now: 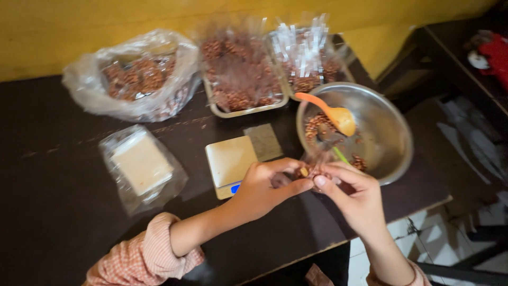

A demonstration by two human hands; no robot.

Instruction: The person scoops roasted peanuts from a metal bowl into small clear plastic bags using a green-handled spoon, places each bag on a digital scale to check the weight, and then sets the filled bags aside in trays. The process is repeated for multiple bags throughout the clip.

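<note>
Both hands, left hand (263,189) and right hand (352,196), pinch small clear packet (312,170); contents blurred, half hidden.

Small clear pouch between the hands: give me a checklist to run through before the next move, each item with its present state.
1. Both hands on the small clear pouch: ok, left hand and right hand pinch it.
2. Pouch holds nuts: ok, a few show.
3. Pouch mouth closed: cannot tell, blurred.
4. Scale platform bare: ok.
5. Orange spoon within reach: ok, resting in the steel bowl.
6. Nuts left in bowl: ok.
</note>
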